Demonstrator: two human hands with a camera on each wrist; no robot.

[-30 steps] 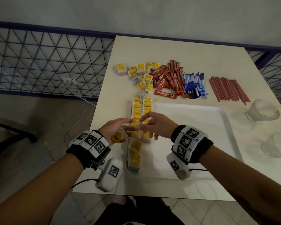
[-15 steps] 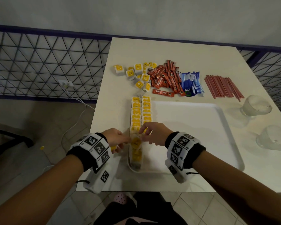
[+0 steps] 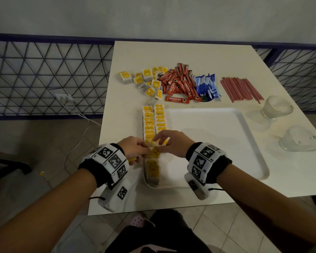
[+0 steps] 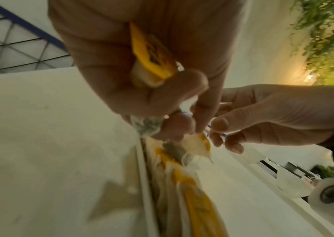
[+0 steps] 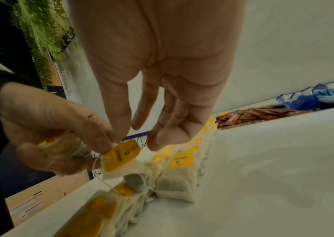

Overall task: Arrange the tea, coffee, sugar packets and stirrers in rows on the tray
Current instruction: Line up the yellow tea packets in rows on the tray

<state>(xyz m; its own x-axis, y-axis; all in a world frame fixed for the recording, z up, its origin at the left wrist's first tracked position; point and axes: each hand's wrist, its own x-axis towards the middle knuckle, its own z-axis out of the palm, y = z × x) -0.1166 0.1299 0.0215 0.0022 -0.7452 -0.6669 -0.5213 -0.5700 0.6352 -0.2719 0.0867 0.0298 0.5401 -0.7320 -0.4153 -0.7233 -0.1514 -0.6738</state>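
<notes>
Tea bag (image 5: 121,154) is pinched by left hand (image 3: 134,149) (more bags tucked in its palm), right hand (image 3: 172,143) loose-fingered, guiding it into the tray (image 3: 244,143) row.

White table (image 3: 199,57) against a pale wall (image 3: 153,15), blue-framed lattice railing (image 3: 44,75) behind, tiled floor (image 3: 35,152) below.
</notes>
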